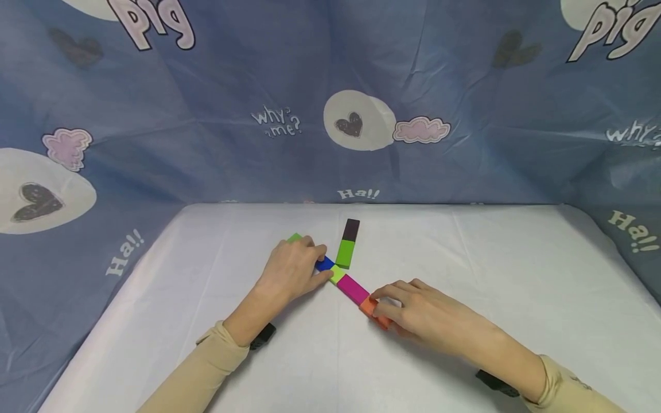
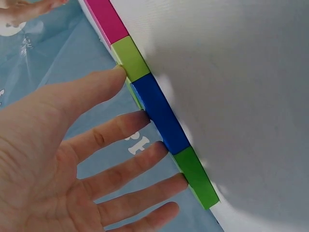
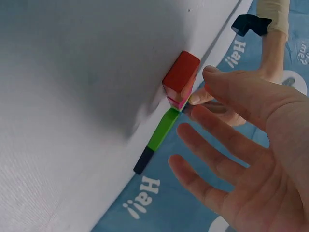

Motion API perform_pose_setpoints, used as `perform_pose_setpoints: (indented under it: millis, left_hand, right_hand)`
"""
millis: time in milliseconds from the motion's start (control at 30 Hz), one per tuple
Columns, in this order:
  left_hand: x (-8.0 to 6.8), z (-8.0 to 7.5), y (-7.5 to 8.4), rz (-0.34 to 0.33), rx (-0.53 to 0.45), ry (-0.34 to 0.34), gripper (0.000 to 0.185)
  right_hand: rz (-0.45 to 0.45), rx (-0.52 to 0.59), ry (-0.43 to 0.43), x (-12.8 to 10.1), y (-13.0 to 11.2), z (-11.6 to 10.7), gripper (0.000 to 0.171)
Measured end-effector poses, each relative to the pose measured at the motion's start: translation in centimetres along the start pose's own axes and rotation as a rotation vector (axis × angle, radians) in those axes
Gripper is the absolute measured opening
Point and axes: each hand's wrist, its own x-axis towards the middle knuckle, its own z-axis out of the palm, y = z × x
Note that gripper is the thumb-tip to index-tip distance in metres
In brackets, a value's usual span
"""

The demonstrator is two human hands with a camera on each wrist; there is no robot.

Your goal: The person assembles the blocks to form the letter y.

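A diagonal row of coloured blocks lies end to end on the white table. My left hand (image 1: pixel 291 267) is at its far left part. In the left wrist view the thumb touches the yellow-green block (image 2: pixel 131 59), and extended fingertips touch the blue block (image 2: pixel 161 116) and the green block (image 2: pixel 198 179). A magenta block (image 1: pixel 353 289) follows, then an orange block (image 1: pixel 368 306) at the near end. My right hand (image 1: pixel 428 312) is beside that end, fingers loosely spread; contact is unclear. The right wrist view shows a red-orange block face (image 3: pixel 182 72) close to its thumb.
A bright green block (image 1: pixel 345 253) and a black block (image 1: pixel 351 230) form a second line behind the row, its near end close to the yellow-green block. White cloth (image 1: pixel 506 269) covers the table. A blue printed curtain (image 1: pixel 289 166) hangs at the back and sides.
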Motion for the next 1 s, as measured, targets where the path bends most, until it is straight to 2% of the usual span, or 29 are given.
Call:
perform_pose_setpoints:
  millis: [233, 533, 767, 900, 1000]
  left_hand:
    - [0.0, 0.3, -0.3, 0.017, -0.025, 0.003, 0.035]
    - [-0.7, 1.4, -0.3, 0.078, 0.015, 0.103, 0.037]
    - [-0.9, 1.3, -0.1, 0.088, 0.029, 0.106, 0.041]
    - [-1.0, 1.2, -0.1, 0.077, 0.003, 0.099, 0.040]
    - [-1.0, 1.1, -0.4, 0.025, -0.074, 0.070, 0.033]
  right_hand:
    - [-0.009, 0.011, -0.011, 0.0, 0.0, 0.1, 0.035]
    - [-0.029, 0.005, 0.027, 0.1, 0.0, 0.1, 0.034]
    - [-0.027, 0.010, 0.030, 0.1, 0.1, 0.1, 0.033]
    - [-0.024, 0.012, 0.018, 0.1, 0.1, 0.1, 0.032]
    - [-0.022, 0.019, 0.009, 0.1, 0.1, 0.0, 0.032]
